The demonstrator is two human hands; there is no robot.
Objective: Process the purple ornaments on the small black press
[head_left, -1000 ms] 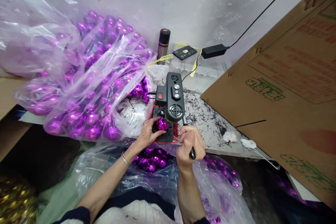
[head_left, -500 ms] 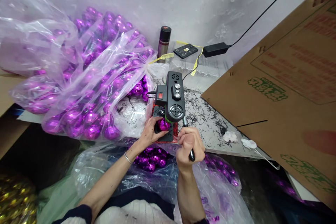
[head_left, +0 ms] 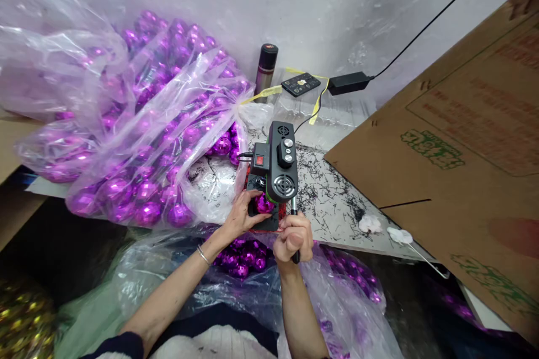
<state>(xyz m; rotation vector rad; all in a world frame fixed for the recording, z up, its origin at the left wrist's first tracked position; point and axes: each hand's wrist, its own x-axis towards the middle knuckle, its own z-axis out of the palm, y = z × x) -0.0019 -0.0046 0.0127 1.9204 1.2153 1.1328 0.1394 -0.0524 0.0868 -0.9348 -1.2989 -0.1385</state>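
A small black bench press machine [head_left: 283, 160] with a red switch stands near the table's front edge. Under its head sits a shiny purple faceted bauble [head_left: 264, 202], gripped between the thumb and fingers of my left hand [head_left: 243, 214]. My right hand [head_left: 293, 238] is wrapped round the machine's lever handle [head_left: 296, 257], whose black end sticks out below the fist. The black base plate [head_left: 267, 221] shows partly beneath the bauble. The bauble's top is hidden by the machine head.
A clear bag of purple baubles [head_left: 147, 210] fills the left side. More purple baubles [head_left: 241, 258] lie in plastic at my lap. Behind stand a thermos [head_left: 266, 67], a phone [head_left: 301, 84] and a power adapter [head_left: 348, 83]. A big cardboard box [head_left: 471, 190] leans in at right. Black scraps [head_left: 326, 190] litter the table.
My right hand has moved left, closer to the machine, and the lever now stands more upright in view. My left hand still holds the bauble in place.
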